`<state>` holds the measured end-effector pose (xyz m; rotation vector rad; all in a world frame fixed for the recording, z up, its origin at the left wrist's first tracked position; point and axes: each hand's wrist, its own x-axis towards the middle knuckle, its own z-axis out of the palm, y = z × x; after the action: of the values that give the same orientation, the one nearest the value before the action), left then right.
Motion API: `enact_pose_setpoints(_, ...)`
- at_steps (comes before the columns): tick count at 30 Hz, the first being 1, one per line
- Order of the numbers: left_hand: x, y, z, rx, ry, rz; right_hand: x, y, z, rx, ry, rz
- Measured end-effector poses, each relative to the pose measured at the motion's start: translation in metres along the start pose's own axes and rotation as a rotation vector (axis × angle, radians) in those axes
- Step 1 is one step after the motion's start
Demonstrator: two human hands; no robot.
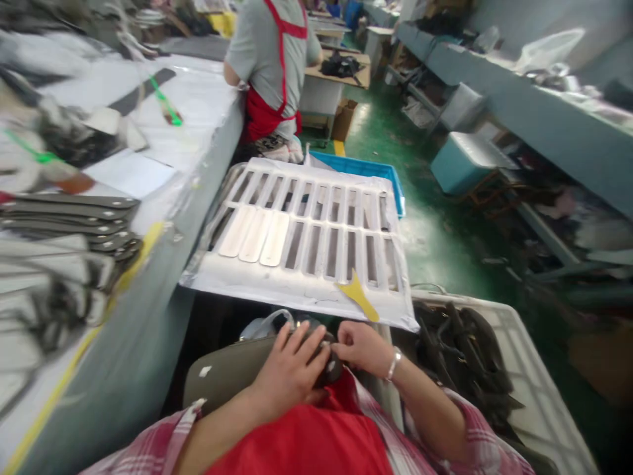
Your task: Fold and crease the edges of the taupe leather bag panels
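Note:
A dark olive bag (pixel 227 373) with a small white tag lies across my lap, its right end dark and partly covered by my hands. My left hand (pixel 291 366) is laid over the bag near that end, fingers bent over the top and thumb lower down, holding it. My right hand (pixel 368 349), with a bracelet at the wrist, is closed in a pinch against the bag's right end. Whatever lies between its fingertips is hidden. Just beyond my hands is a white slotted rack (pixel 306 290) bearing several pale strips (pixel 251 236) and a yellow forked piece (pixel 360 298).
Olive straps (pixel 74 214) lie on the white-covered table (pixel 198 132) to the left. At right, a white crate (pixel 539 356) holds dark bags (pixel 459 349). A blue tray (pixel 395 188) sits behind the rack. A person (pixel 277 66) in a red apron stands ahead.

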<state>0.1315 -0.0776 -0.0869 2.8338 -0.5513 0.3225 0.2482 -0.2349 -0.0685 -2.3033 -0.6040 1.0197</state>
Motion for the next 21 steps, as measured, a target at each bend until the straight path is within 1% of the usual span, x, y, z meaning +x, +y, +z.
enact_pose_setpoints(2,-0.008,-0.005,-0.013,-0.047,0.085,0.050,0.003,0.001,0.006,0.067,-0.023,0.045)
enact_pose_setpoints(3,-0.016,-0.010,-0.022,-0.077,0.149,0.019,0.006,0.002,0.008,0.092,-0.038,0.079)
enact_pose_setpoints(4,-0.028,-0.016,-0.033,-0.104,0.211,-0.073,0.008,0.002,0.009,0.109,-0.046,0.085)
enact_pose_setpoints(5,-0.043,-0.022,-0.044,-0.130,0.257,-0.229,0.010,0.002,0.010,0.116,-0.051,0.079)
enact_pose_setpoints(6,-0.061,-0.029,-0.056,-0.161,0.284,-0.437,0.011,0.002,0.009,0.113,-0.053,0.064)
enact_pose_setpoints(7,-0.081,-0.036,-0.066,-0.196,0.274,-0.662,0.010,0.001,0.008,0.103,-0.049,0.039)
enact_pose_setpoints(8,-0.100,-0.042,-0.075,-0.254,0.241,-0.859,0.009,0.000,0.005,0.082,-0.044,0.013)
enact_pose_setpoints(9,-0.119,-0.048,-0.081,-0.346,0.197,-1.014,0.007,-0.002,0.002,0.048,-0.038,-0.013)
enact_pose_setpoints(10,-0.135,-0.054,-0.085,-0.453,0.158,-1.120,0.004,-0.005,-0.001,0.003,-0.029,-0.039)
enact_pose_setpoints(11,-0.148,-0.058,-0.087,-0.566,0.129,-1.188,0.001,-0.011,-0.005,-0.051,-0.012,-0.062)
enact_pose_setpoints(12,-0.157,-0.062,-0.087,-0.676,0.113,-1.223,-0.002,-0.018,-0.007,-0.113,0.022,-0.085)
enact_pose_setpoints(14,-0.165,-0.065,-0.084,-0.857,0.128,-1.247,-0.007,-0.040,-0.005,-0.240,0.144,-0.149)
enact_pose_setpoints(16,-0.165,-0.064,-0.080,-0.979,0.173,-1.264,-0.007,-0.068,0.011,-0.349,0.278,-0.280)
enact_pose_setpoints(17,-0.163,-0.064,-0.079,-1.027,0.192,-1.273,-0.005,-0.084,0.024,-0.398,0.310,-0.383)
enact_pose_setpoints(18,-0.161,-0.063,-0.078,-1.068,0.204,-1.280,-0.001,-0.098,0.040,-0.441,0.307,-0.506)
enact_pose_setpoints(20,-0.159,-0.063,-0.077,-1.123,0.210,-1.283,0.011,-0.121,0.075,-0.521,0.204,-0.753)
enact_pose_setpoints(21,-0.159,-0.063,-0.077,-1.134,0.214,-1.283,0.018,-0.129,0.092,-0.539,0.152,-0.846)
